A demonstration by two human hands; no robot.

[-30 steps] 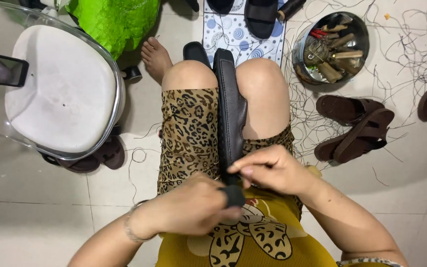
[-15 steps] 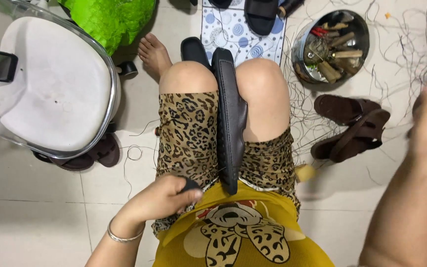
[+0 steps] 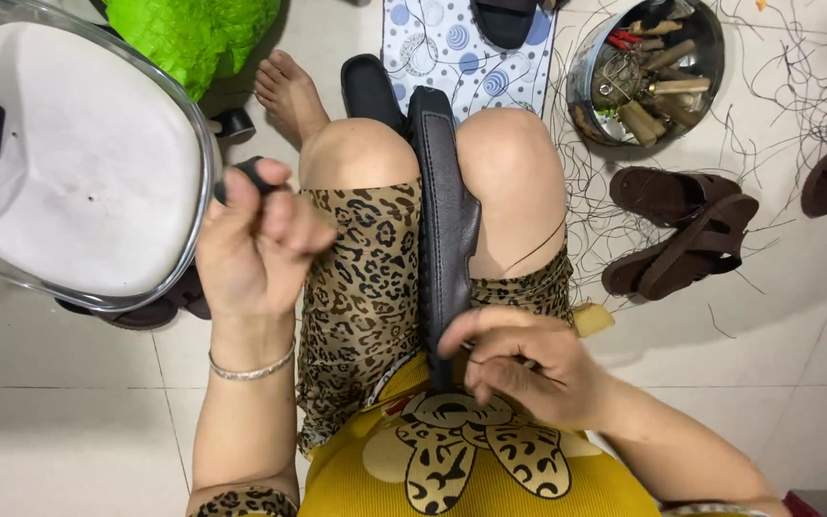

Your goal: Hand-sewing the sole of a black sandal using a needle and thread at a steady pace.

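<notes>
black sandal sole (image 3: 444, 230) clamped upright between knees. right hand (image 3: 528, 369) pinches its near end. left hand (image 3: 256, 239) raised, clenched on small dark tool (image 3: 253, 175), possibly awl.

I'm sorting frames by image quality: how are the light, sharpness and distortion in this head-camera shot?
Head view: even, soft indoor light with only faint shadows on the floor tiles; a bright sheen on the rim of the metal bowl; the raised left hand is slightly soft, the right hand and the black sandal between the knees are sharp; wide-angle lens bends the edges.
</notes>
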